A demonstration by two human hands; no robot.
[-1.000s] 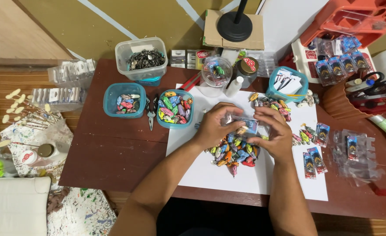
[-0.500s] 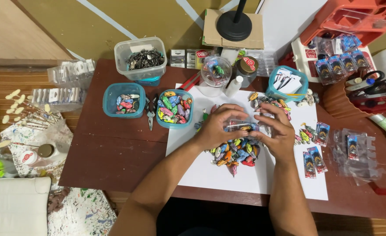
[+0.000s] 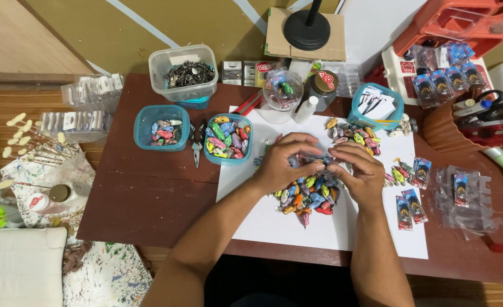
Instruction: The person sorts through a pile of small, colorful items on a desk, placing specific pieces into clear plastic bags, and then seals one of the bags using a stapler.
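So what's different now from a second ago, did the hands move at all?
Barely. The left hand and right hand have drawn closer together, fingertips meeting over a small clear packet above the pile of colourful little pieces. A second ago they sat a little further apart on it. The teal bowls, pliers and white sheet stayed put.

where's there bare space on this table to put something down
The brown table is bare left of the white sheet, below the two teal tubs. The sheet's near edge, under the pile of colourful pieces, is free too. Crowded: the far edge, and right of the right hand by the packets.
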